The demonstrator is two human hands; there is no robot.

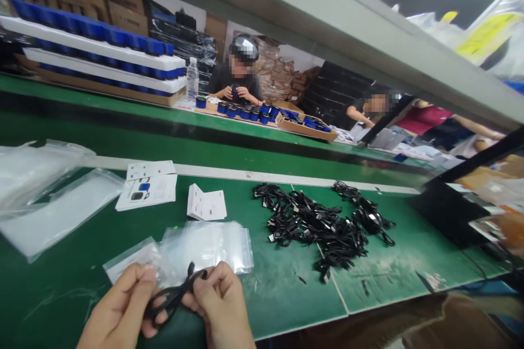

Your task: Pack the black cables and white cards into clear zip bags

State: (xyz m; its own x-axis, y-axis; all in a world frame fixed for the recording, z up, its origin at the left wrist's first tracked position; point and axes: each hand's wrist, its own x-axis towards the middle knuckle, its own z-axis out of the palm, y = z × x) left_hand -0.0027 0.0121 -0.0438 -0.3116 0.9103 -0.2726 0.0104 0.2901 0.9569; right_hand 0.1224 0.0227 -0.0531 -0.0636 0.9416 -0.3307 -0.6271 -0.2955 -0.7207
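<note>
Low in the view, my left hand (125,308) is closed, pinching a small clear zip bag (135,256) with something pale inside. A coiled black USB cable (174,297) spans the gap between my hands. My right hand (221,302) is closed on that cable with thumb and fingertips, and one loop reaches the left fingers. Just beyond my hands lies a stack of clear zip bags (208,242). Farther back are printed leaflets (149,191) and a folded white leaflet stack (207,203). To the right, a heap of black cables (315,223) is spread on the green table (286,300).
Large plastic bags (57,207) lie at left. A raised shelf behind carries trays of blue-and-black items (106,60), a bottle (192,79) and loose blue-black items (245,113). A grey beam (286,5) crosses overhead. A black box (446,212) stands right. Co-workers sit opposite.
</note>
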